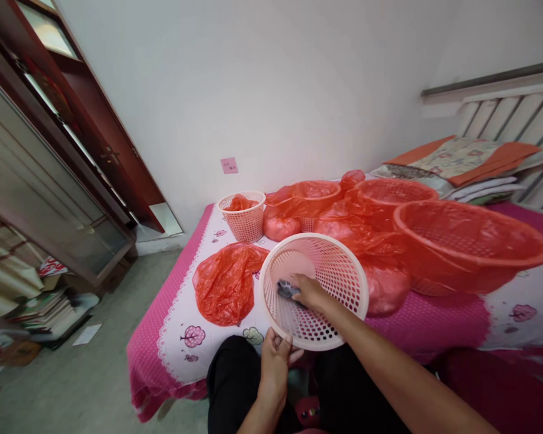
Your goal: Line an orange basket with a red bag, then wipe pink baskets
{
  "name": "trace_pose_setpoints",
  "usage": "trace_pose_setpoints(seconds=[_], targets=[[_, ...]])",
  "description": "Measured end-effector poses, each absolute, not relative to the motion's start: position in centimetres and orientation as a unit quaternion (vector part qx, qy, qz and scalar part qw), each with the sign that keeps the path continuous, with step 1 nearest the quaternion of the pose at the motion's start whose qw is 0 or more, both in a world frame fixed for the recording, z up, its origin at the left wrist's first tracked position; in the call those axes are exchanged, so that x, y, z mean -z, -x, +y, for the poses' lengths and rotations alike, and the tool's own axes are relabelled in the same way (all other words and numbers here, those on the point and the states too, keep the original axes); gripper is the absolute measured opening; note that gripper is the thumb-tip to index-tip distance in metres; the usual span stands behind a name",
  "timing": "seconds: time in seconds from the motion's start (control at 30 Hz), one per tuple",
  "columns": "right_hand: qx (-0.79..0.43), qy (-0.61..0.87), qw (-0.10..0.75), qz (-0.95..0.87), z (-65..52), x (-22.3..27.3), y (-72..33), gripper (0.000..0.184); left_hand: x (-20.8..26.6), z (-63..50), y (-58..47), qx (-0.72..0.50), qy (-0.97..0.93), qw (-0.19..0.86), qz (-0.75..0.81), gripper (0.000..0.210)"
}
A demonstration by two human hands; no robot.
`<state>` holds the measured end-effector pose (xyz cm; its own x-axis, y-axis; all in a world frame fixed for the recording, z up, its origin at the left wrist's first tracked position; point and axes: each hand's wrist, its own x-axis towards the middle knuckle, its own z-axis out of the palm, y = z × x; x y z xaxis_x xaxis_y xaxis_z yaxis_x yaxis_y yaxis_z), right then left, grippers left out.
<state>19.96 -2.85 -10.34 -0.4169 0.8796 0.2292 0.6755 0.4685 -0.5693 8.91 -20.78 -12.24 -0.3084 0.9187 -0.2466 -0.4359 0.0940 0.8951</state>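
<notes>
A pale pink perforated plastic basket (344,271) is tilted over the bed's near edge, its mouth toward me. My left hand (277,355) is closed on the near rim, thumb pressed against it. My right hand (308,292) reaches inside the basket, fingers around a small dark grey wad that looks like a rag (288,289), against the inner wall. Just left of the basket lies a crumpled red plastic bag (226,283). To its right sits a full red bag (384,286); its contents are hidden.
On the bed (172,367) stand a smaller basket (244,223) with red plastic in it and several red-covered baskets, the largest (470,247) at right. Folded bedding (475,160) is piled at the back right. A wall stands behind; books (49,310) lie on the left floor.
</notes>
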Motion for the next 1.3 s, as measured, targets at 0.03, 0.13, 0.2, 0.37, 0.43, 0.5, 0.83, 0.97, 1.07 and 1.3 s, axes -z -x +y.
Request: trace_pose_setpoints(seconds=[0.03, 0.13, 0.2, 0.37, 0.43, 0.5, 0.83, 0.97, 1.07, 1.3], targets=[[-0.203, 0.482, 0.236, -0.819, -2.6, 10.7, -20.0, 0.053, 12.4, -20.8, -8.8, -0.63, -0.235, 0.539, 0.507, 0.061], [-0.205, 0.5, 0.196, -0.819, -1.8, 11.0, -20.7, 0.056, 12.6, -20.8, -8.8, -0.634, -0.231, 0.538, 0.505, 0.061], [-0.2, 0.504, 0.164, -0.824, -1.4, 10.7, -21.1, 0.053, 12.7, -20.8, -9.0, -0.637, -0.231, 0.535, 0.505, 0.058], [-0.168, 0.502, 0.078, -0.845, -1.4, 10.3, -21.1, 0.047, 12.5, -21.0, -9.3, -0.639, -0.233, 0.542, 0.494, 0.057], [-0.151, 0.503, 0.052, -0.849, -1.2, 10.5, -20.5, 0.051, 12.4, -21.0, -9.3, -0.639, -0.23, 0.542, 0.494, 0.059], [-0.138, 0.505, 0.028, -0.851, -0.9, 10.8, -19.8, 0.057, 12.4, -21.0, -9.2, -0.638, -0.229, 0.541, 0.497, 0.059], [-0.123, 0.495, -0.028, -0.859, -0.1, 13.2, -16.6, 0.043, 12.5, -21.0, -9.2, -0.634, -0.234, 0.539, 0.503, 0.061], [-0.137, 0.504, -0.035, -0.852, -0.4, 13.7, -16.0, 0.037, 12.5, -21.0, -9.2, -0.632, -0.231, 0.545, 0.5, 0.063], [-0.145, 0.519, -0.036, -0.841, -0.8, 14.1, -15.8, 0.038, 12.6, -21.1, -9.1, -0.633, -0.227, 0.548, 0.498, 0.062], [-0.173, 0.521, -0.024, -0.835, -0.5, 13.8, -16.2, 0.035, 12.8, -21.2, -9.1, -0.636, -0.227, 0.542, 0.499, 0.061]])
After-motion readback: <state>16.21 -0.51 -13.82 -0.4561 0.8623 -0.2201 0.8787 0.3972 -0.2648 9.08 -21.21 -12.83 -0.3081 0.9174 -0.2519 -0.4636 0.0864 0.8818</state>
